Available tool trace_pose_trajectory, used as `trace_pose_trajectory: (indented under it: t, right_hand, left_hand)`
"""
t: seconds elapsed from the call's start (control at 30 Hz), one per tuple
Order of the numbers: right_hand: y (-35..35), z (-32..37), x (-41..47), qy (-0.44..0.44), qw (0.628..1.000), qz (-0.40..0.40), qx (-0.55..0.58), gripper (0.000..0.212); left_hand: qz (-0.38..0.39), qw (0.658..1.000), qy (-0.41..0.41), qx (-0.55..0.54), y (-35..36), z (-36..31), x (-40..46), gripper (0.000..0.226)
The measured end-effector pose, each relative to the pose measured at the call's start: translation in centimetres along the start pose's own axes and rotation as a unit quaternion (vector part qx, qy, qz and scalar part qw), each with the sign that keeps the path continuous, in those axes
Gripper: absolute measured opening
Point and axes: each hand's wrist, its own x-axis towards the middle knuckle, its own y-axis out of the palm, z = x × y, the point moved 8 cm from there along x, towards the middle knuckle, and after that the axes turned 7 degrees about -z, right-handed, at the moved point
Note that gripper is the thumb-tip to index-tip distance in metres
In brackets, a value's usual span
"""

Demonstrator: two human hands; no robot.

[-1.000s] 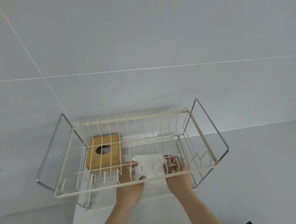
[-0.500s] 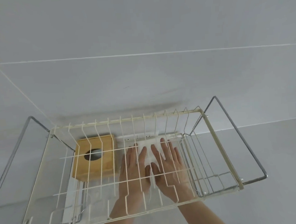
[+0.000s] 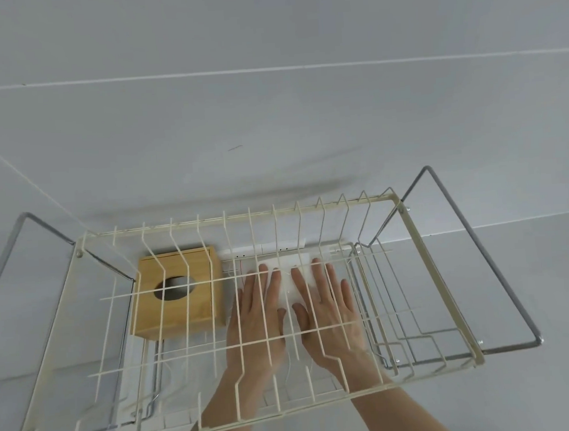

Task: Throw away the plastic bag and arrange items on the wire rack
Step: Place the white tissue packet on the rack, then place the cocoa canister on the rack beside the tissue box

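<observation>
A cream wire rack [image 3: 438,265] with chrome side frames stands against the grey wall. Beneath its upper tier lies a white flat item [image 3: 290,287], on the lower level at the middle. My left hand [image 3: 258,318] and my right hand [image 3: 328,310] both rest flat on this item, fingers spread and pointing at the wall, side by side and seen through the rack's wires. Neither hand grips anything. A wooden box [image 3: 177,290] with an oval hole in its top sits to the left of my hands on the same level. No plastic bag is in view.
A white power strip [image 3: 262,249] runs along the wall behind the white item. The rack's right part has plate slots [image 3: 402,325] with nothing in them. Chrome legs [image 3: 474,246] stick out on both sides. A grey surface [image 3: 550,281] extends to the right.
My hands moved from gripping the white item near the rack's front edge to lying flat on it farther back by the wall. The view came closer to the rack.
</observation>
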Motion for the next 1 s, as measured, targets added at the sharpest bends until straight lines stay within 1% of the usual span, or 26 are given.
trace_pose_trajectory:
  t: [0.1, 0.17, 0.23, 0.3, 0.33, 0.4, 0.47, 0.5, 0.57, 0.63, 0.7, 0.77, 0.8, 0.9, 1.0]
  right_hand:
    - [-0.5, 0.2, -0.3, 0.013, 1.000, 0.014, 0.000, 0.063]
    - [-1.7, 0.3, -0.9, 0.017, 1.000, -0.017, 0.012, 0.061]
    - [-3.4, 0.2, -2.4, 0.016, 0.997, -0.069, 0.027, 0.059]
    - [-4.4, 0.1, -4.3, 0.016, 0.997, -0.070, 0.000, 0.061]
    - [-4.9, 0.0, -5.4, 0.020, 0.998, -0.065, -0.011, 0.062]
    - [-6.0, -0.1, -7.5, 0.028, 0.998, -0.058, -0.002, 0.068]
    - [-6.5, -0.3, -10.1, 0.034, 0.999, -0.019, 0.016, 0.076]
    - [-6.9, -0.5, -11.4, 0.036, 0.999, -0.012, 0.023, 0.078]
    - [-7.5, -1.1, -13.9, 0.044, 0.998, -0.009, 0.041, 0.083]
    - [-7.7, -1.8, -16.3, 0.053, 0.997, 0.001, 0.057, 0.086]
    - [-7.8, -2.7, -18.6, 0.072, 0.994, 0.018, 0.076, 0.080]
    - [-8.1, -3.4, -20.8, 0.094, 0.990, 0.028, 0.104, 0.066]
    - [-8.3, -3.8, -21.9, 0.104, 0.987, 0.029, 0.121, 0.062]
    - [-8.7, -4.8, -25.0, 0.148, 0.972, 0.027, 0.182, 0.059]
    - [-8.8, -5.8, -28.0, 0.203, 0.945, 0.011, 0.256, 0.058]
  left_hand:
    - [0.021, 1.000, 0.000, -0.018, -0.3, 0.1, 0.0, 0.061]
    - [0.015, 0.999, 0.007, -0.040, -1.0, 0.3, 0.1, 0.060]
    - [-0.012, 0.998, 0.022, -0.056, -2.7, -0.2, -0.8, 0.056]
    - [-0.045, 0.997, 0.022, -0.066, -4.4, -0.7, -2.4, 0.054]
    - [-0.040, 0.997, 0.015, -0.063, -5.1, -1.0, -3.4, 0.054]
    - [-0.015, 0.998, -0.018, -0.049, -6.4, -1.7, -5.5, 0.057]
    - [0.038, 0.996, -0.057, -0.054, -7.0, -2.2, -7.8, 0.062]
    - [0.059, 0.994, -0.071, -0.056, -7.2, -2.5, -9.0, 0.062]
    - [0.068, 0.993, -0.082, -0.058, -7.9, -3.3, -11.3, 0.059]
    - [0.088, 0.988, -0.095, -0.081, -8.1, -4.2, -13.7, 0.059]
    - [0.103, 0.984, -0.103, -0.103, -8.3, -5.1, -16.1, 0.060]
    - [0.112, 0.978, -0.116, -0.131, -8.5, -6.0, -18.3, 0.060]
    - [0.115, 0.974, -0.125, -0.148, -8.5, -6.4, -19.4, 0.061]
    - [0.122, 0.960, -0.152, -0.200, -8.2, -7.3, -22.5, 0.062]
    - [0.141, 0.941, -0.166, -0.257, -8.1, -8.6, -25.1, 0.064]
